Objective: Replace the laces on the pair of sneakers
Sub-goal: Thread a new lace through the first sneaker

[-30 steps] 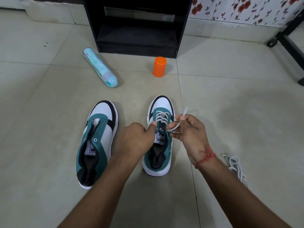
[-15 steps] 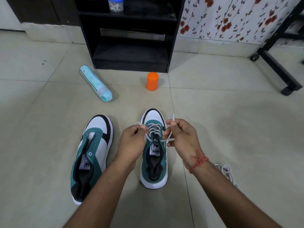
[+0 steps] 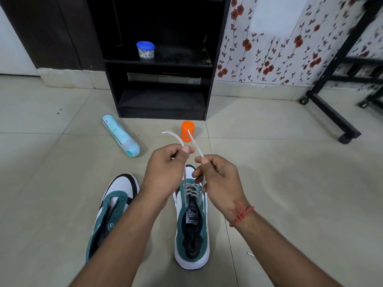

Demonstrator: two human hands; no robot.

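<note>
left hand [image 3: 165, 168]: thumb and forefinger pinch one end of the white lace [image 3: 191, 190], raised above the shoe; the tip sticks out past the fingers.
right hand [image 3: 217, 179]: pinches the other lace end the same way, just beside the left; a red thread is tied at the wrist.
why held so: both ends are pulled up together, likely to draw slack through the eyelets and check that the two tails come out even.
right sneaker [image 3: 191, 224]: teal and white, upright on the floor directly under the hands, toe pointing away; the lace crosses the front eyelets, and the upper ones near the tongue look unthreaded.
left sneaker [image 3: 113, 212]: just beside it, left of the left forearm; no lace visible, eyelets bare, tongue exposed, heel hidden by the arm.
stage: judged partway, one shoe half-laced and the other not started.
next: probably lower the ends and thread the next eyelet pair; keep the tails even so neither runs short.
risk: a hard upward pull could lift or tip the light shoe, since nothing holds it down.
orange cap [image 3: 187, 131]: stands on the tiles beyond the hands, near the black shelf unit [image 3: 161, 100].
blue tube [image 3: 121, 137]: lies on its side, left of the cap.
jar [image 3: 145, 50]: blue lid, on the shelf; contents too small to tell.
</note>
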